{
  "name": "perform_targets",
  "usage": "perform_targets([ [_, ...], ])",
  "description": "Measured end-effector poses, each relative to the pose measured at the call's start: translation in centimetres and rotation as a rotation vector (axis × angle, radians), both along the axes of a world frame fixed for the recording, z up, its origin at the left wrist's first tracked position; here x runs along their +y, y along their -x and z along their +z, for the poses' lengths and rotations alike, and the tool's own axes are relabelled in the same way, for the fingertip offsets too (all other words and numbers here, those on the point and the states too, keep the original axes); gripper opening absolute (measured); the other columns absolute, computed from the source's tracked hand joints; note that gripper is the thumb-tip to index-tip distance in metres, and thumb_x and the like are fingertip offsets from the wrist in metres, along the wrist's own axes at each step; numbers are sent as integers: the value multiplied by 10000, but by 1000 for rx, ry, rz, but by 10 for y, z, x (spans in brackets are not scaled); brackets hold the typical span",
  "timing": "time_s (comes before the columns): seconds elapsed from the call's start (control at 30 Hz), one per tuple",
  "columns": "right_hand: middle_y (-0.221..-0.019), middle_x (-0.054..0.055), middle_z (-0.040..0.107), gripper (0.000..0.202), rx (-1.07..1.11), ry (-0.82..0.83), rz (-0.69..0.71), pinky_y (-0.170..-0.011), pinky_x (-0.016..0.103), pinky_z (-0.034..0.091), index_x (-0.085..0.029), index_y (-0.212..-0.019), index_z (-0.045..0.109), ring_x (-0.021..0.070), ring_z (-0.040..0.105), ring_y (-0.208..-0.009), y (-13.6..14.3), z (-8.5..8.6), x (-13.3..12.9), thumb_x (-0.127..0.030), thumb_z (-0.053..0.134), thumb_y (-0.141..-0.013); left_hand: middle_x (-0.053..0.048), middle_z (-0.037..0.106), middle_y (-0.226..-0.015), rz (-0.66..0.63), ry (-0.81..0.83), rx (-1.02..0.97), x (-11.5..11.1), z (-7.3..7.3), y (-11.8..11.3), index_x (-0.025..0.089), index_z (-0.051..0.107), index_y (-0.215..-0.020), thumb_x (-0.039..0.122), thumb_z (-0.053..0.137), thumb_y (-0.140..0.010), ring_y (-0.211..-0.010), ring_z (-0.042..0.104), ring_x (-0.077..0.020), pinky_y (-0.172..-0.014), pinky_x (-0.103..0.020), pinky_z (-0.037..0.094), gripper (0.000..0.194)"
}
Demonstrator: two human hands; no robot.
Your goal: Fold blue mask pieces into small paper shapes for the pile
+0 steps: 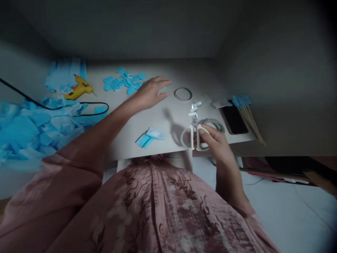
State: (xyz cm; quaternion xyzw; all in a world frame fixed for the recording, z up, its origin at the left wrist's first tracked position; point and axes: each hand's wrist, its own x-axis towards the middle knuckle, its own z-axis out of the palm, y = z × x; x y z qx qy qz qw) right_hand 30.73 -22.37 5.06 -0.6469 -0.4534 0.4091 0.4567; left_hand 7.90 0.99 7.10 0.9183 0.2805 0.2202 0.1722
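Observation:
My right hand (214, 138) grips one loop of a pair of white-handled scissors (195, 137) near the table's front edge, blades pointing away from me. Small white pieces (194, 109) lie by the blade tips. My left hand (152, 92) reaches over the table with its fingers stretched out and holds nothing. Just left of it are scattered blue cut petal-like pieces (123, 80), and to its right lies a thin roll of tape (183, 93). Partly behind my right hand sits another ring-shaped roll (213, 123). A folded blue piece with a dark thin tool (147, 137) rests nearer me.
A yellow glue gun (80, 88) lies at the left, its black cord (97, 103) looping across a big heap of blue and white scraps (28, 130). Stacked blue sheets (68, 72) stand behind. At the right are a dark phone (234, 117) and blue-tipped wooden sticks (249, 114).

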Motion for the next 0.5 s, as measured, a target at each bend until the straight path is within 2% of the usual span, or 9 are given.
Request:
perform_targets([
  [0.1, -778, 24, 761, 369, -147, -17, 12, -565, 289, 534, -200, -1062, 806, 157, 635, -619, 8, -13, 42, -497, 723, -858, -99, 636, -1481, 21, 44, -81, -20, 8, 31, 217, 635, -1437, 343, 571, -978, -1412, 565, -303, -1211, -471, 415, 480],
  [0.17, -747, 29, 741, 389, -286, -38, 60, -569, 304, 508, -173, -1096, 810, 150, 589, -591, 8, -23, 73, -478, 680, -893, -82, 663, -1441, 35, 80, -108, -35, 11, 45, 229, 668, -1399, 351, 575, -969, -1385, 587, -304, -1190, -470, 432, 456],
  [0.27, -799, 65, 751, 344, -462, -98, 94, -772, 389, 538, -137, -1051, 817, 191, 621, -723, 5, -32, 108, -417, 655, -933, -75, 696, -1379, 44, 134, -122, -56, 15, 61, 229, 705, -1347, 380, 575, -965, -1336, 619, -316, -1145, -483, 458, 430],
  [0.33, -911, 108, 769, 256, -548, -129, 80, -966, 491, 498, -167, -969, 813, 261, 650, -883, 4, -30, 113, -379, 675, -932, -83, 716, -1342, 51, 155, -102, -72, 17, 72, 217, 720, -1325, 388, 570, -968, -1287, 644, -318, -1107, -477, 471, 423],
  [0.4, -1088, 142, 759, 241, -678, -260, 38, -1109, 554, 412, -221, -979, 794, 323, 632, -1057, 10, -24, 103, -390, 624, -980, -90, 746, -1287, 57, 169, -32, -88, 16, 84, 211, 739, -1289, 384, 545, -981, -1199, 682, -301, -1040, -441, 490, 403],
  [0.43, -1171, 148, 741, 275, -737, -326, 58, -1117, 559, 411, -235, -1054, 781, 340, 617, -1129, 16, -20, 94, -414, 576, -1013, -90, 763, -1243, 58, 177, 17, -96, 14, 89, 213, 755, -1252, 386, 530, -992, -1147, 697, -288, -1001, -416, 496, 385],
  [0.5, -1095, 117, 752, 275, -734, -351, 119, -1039, 519, 467, -258, -1034, 776, 320, 636, -1081, 34, -14, 72, -446, 576, -1019, -85, 790, -1132, 35, 188, 136, -112, 8, 97, 216, 783, -1153, 372, 517, -1008, -1052, 712, -265, -930, -378, 488, 341],
])
